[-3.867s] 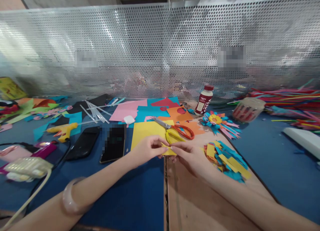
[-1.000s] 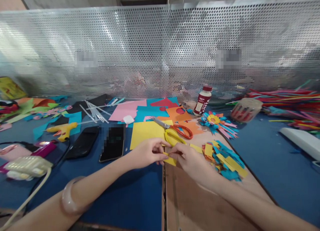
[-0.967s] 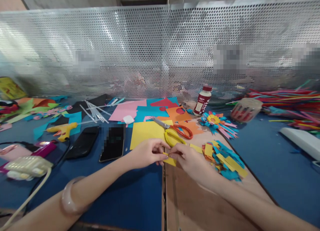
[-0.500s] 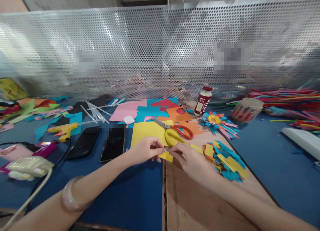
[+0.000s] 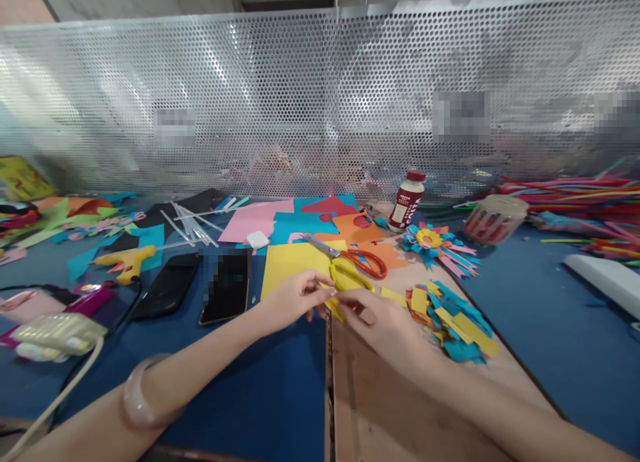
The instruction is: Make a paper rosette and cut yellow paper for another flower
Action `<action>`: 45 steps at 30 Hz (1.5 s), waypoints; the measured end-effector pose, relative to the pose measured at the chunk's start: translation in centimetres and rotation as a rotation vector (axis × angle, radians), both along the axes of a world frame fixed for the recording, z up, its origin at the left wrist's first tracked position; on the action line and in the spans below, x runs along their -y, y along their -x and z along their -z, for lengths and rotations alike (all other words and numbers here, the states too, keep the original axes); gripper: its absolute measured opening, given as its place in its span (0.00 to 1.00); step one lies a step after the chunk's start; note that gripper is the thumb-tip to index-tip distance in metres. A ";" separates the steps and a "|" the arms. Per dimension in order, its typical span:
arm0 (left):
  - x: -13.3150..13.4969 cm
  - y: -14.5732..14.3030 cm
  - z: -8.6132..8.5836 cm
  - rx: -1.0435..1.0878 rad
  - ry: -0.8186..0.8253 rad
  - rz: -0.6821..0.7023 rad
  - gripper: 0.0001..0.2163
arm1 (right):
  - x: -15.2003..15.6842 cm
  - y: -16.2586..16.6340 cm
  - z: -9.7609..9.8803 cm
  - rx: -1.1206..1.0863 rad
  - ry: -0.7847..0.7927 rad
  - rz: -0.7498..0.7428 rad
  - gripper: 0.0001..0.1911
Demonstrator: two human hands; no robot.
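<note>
My left hand (image 5: 303, 295) and my right hand (image 5: 375, 319) meet over the middle of the table, fingertips nearly touching. Between them is a small yellow paper piece (image 5: 335, 307), pinched by both hands and partly covered by the fingers. Just beyond the fingers lie scissors with red handles (image 5: 367, 263) and another pair with yellow handles (image 5: 350, 275). They rest partly on a large yellow sheet (image 5: 287, 262). Right of my right hand is a heap of cut yellow, blue and orange paper strips (image 5: 457, 325).
A paper flower (image 5: 429, 239) and a bottle with a red cap (image 5: 407, 199) stand at the back right, near a clear jar (image 5: 495, 220). On the left lie two phones (image 5: 227, 287), a yellow glue gun (image 5: 129, 261) and a power strip with a cable (image 5: 60, 335). A perforated metal panel (image 5: 300, 102) closes off the back.
The small yellow paper has turned between my fingers and shows less of its face. My left hand has shifted slightly, bringing its fingertips closer to the right hand's.
</note>
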State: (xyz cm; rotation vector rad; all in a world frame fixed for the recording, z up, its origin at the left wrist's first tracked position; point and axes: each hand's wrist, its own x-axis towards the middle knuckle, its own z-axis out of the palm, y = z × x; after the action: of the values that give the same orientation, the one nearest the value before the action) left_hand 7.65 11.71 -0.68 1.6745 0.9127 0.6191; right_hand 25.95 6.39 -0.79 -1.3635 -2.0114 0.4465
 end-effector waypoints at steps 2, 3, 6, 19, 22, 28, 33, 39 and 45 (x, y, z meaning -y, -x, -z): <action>0.1 0.0 0.1 0.015 -0.012 0.020 0.21 | -0.1 0.0 -0.1 -0.055 0.059 0.024 0.08; 0.2 -0.1 0.2 0.022 -0.020 0.029 0.20 | -0.1 0.0 0.0 -0.100 0.087 0.033 0.07; 0.4 -0.1 0.3 0.040 -0.034 0.036 0.19 | -0.3 0.0 0.2 -0.261 0.149 0.041 0.07; 1.9 -0.6 -0.2 -0.037 -0.291 -0.096 0.22 | 0.1 0.5 0.8 -0.509 0.183 0.043 0.03; 2.1 -0.6 -0.5 -0.069 -0.277 -0.084 0.24 | 0.3 0.4 0.4 -0.351 0.131 0.064 0.02; 1.7 -0.5 -0.3 -0.031 -0.270 -0.070 0.19 | 0.1 0.2 0.5 -0.297 0.065 0.025 0.09; 1.9 -0.5 -0.2 -0.006 -0.204 -0.045 0.23 | 0.4 0.4 0.1 -0.155 -0.048 0.006 0.11; 1.4 -0.3 0.2 -0.051 -0.233 -0.035 0.21 | 0.1 0.3 0.3 -0.188 0.003 0.028 0.12; 0.6 -0.1 0.6 -0.078 -0.215 -0.066 0.22 | -0.5 -0.1 0.8 -0.302 0.088 -0.044 0.11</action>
State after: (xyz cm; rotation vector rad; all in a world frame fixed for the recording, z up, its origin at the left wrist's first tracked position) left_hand 7.76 11.07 -1.33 1.8766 0.9884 0.7221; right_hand 26.04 6.93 -1.62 -1.2228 -1.7928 0.7226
